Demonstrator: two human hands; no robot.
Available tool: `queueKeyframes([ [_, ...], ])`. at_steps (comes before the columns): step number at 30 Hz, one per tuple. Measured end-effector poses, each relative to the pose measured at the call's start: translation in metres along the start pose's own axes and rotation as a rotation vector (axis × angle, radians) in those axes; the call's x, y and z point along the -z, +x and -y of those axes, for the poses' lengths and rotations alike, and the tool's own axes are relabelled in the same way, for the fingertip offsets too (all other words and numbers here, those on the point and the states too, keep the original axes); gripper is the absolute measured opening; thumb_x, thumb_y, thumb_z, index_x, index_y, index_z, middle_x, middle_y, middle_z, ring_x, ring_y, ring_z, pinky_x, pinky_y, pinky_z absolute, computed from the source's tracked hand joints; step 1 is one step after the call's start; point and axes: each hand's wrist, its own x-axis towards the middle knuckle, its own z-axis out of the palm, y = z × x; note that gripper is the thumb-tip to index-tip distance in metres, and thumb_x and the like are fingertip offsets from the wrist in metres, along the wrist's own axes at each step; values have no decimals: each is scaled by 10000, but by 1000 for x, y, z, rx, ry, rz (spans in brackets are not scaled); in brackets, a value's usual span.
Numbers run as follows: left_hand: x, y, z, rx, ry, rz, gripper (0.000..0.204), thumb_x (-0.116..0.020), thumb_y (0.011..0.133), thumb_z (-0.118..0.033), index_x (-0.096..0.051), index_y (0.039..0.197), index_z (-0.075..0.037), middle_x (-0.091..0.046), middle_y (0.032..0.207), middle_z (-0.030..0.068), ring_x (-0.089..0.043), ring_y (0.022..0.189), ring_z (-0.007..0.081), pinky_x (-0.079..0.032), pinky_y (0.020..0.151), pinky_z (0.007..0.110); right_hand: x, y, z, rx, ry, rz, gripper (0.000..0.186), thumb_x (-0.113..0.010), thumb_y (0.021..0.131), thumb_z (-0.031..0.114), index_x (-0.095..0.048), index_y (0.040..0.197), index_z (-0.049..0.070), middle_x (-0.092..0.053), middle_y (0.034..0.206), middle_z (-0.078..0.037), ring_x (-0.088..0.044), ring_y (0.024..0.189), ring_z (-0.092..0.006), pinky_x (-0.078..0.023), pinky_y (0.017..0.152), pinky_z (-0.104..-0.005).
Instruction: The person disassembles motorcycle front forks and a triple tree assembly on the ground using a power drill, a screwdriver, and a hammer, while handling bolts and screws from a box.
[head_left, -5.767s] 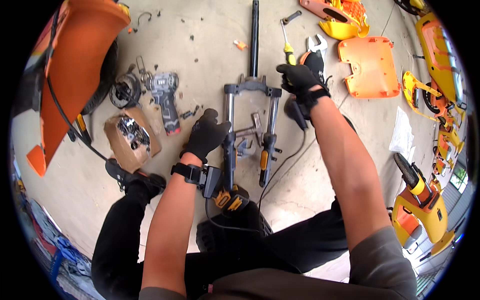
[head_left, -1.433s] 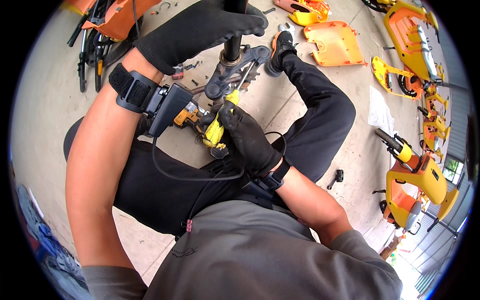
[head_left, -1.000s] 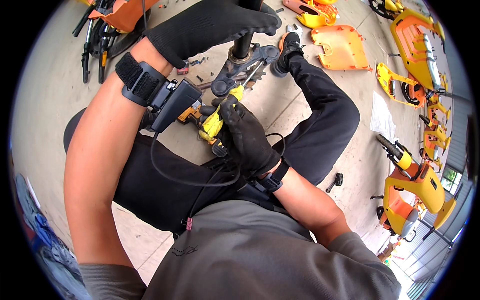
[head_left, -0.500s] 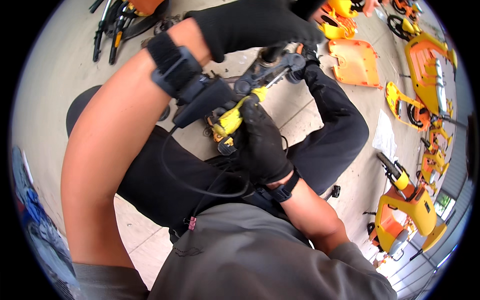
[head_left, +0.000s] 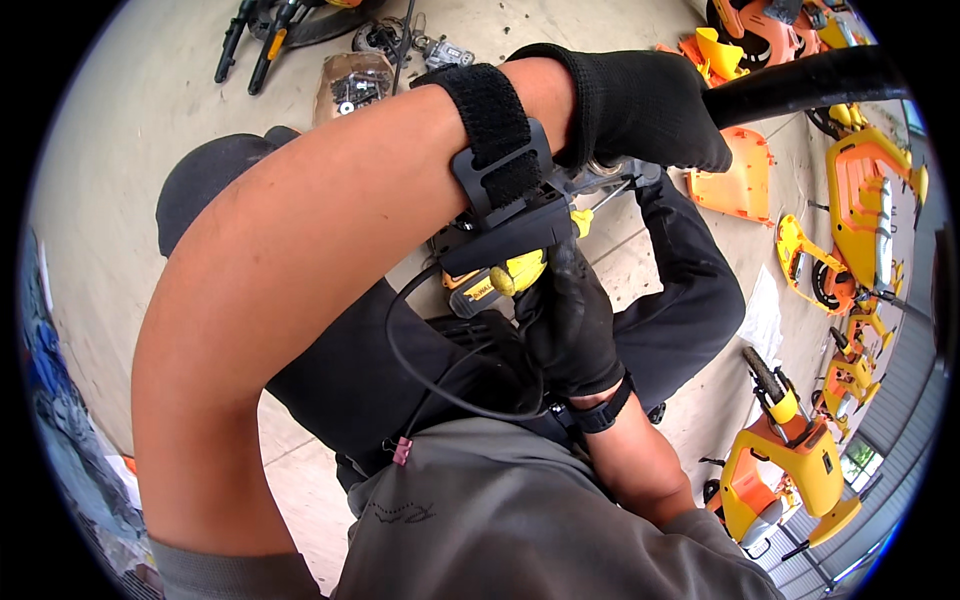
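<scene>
My left hand [head_left: 650, 112], in a black knit glove, is closed around a thick black tube [head_left: 810, 88] that runs off to the upper right. Below it my right hand [head_left: 572, 325], also black-gloved, grips a screwdriver with a yellow handle [head_left: 522, 270]. The thin metal shaft [head_left: 610, 196] points up and right to a grey metal part [head_left: 646, 174] under my left hand. My left wrist and the black device strapped to it cover much of that part. Whether the tip sits in a screw I cannot tell.
A yellow-and-black power tool [head_left: 476, 294] lies behind the screwdriver. At the top is a cardboard box of bolts [head_left: 352, 88]. An orange panel [head_left: 735, 180] rests on the floor, and yellow-orange scooters [head_left: 795, 470] line the right. A black cable [head_left: 395, 345] loops across my lap.
My left hand and forearm have swung right, and the black tube now shows clearly. The screwdriver and my right hand have shifted right and down in view. The bolt box has come into sight.
</scene>
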Motion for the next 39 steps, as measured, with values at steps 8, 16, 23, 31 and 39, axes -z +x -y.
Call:
queueKeyframes([
  [8,-3,0,-3,-57,87,-15,410,-679,841,-360,-700,805,48,-636,610,134,-565,516,190,-462,547,339,7,9,6,-96,4,74,393,-528,992,89,-431,1341,-64,-655,1103,-183,-666,963,-273,-531,842,-325],
  [16,-3,-2,-9,208,62,43,387,-677,826,-341,-684,800,45,-625,618,147,-574,549,201,-452,573,338,-7,15,2,-445,1108,-48,337,-421,1066,236,-487,1275,-19,-638,1093,-108,-638,935,-135,-530,785,-252],
  [23,1,-4,20,64,-22,-12,347,-740,804,-297,-696,1002,-16,-676,763,110,-631,658,169,-500,660,302,-7,20,12,-689,1715,-195,280,-485,1039,250,-518,1225,43,-632,1178,-138,-656,1004,-243,-570,823,-350],
  [31,-16,-25,25,322,134,36,754,-755,846,-316,-409,1463,-53,-643,910,64,-618,890,132,-497,810,299,-21,12,2,-602,1716,-190,329,-466,1050,278,-501,1272,38,-636,1118,-105,-643,1002,-212,-536,883,-334],
  [39,-33,-34,68,495,-113,48,595,-701,892,-243,-485,1389,3,-597,1039,2,-532,933,67,-445,827,227,-28,7,-12,-654,1816,-217,285,-531,1020,225,-514,1223,27,-622,1107,-102,-631,1017,-213,-516,918,-361],
])
